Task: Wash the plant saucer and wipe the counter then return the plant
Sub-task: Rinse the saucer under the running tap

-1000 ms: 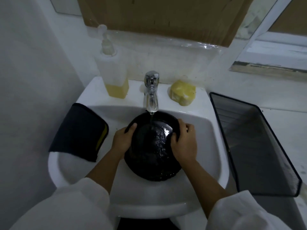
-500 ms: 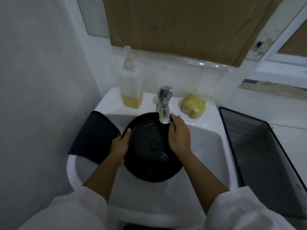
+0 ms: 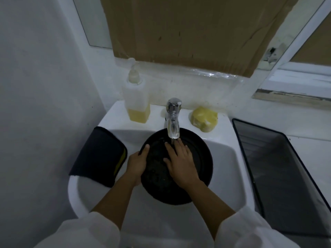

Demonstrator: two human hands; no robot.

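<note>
Your right hand (image 3: 180,163) slid off rim, flat, fingers spread inside saucer (image 3: 201,154) under tap (image 3: 172,119); left hand (image 3: 137,162) grips rim. Still washing.

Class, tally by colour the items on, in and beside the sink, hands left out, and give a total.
Black or dark: 3, saucer, cloth, mesh tray
Yellow: 1, sponge
Silver: 1, tap
Translucent white: 1, soap bottle
Total: 6

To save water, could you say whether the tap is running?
On: a stream falls from the faucet onto the right hand in the saucer.
</note>
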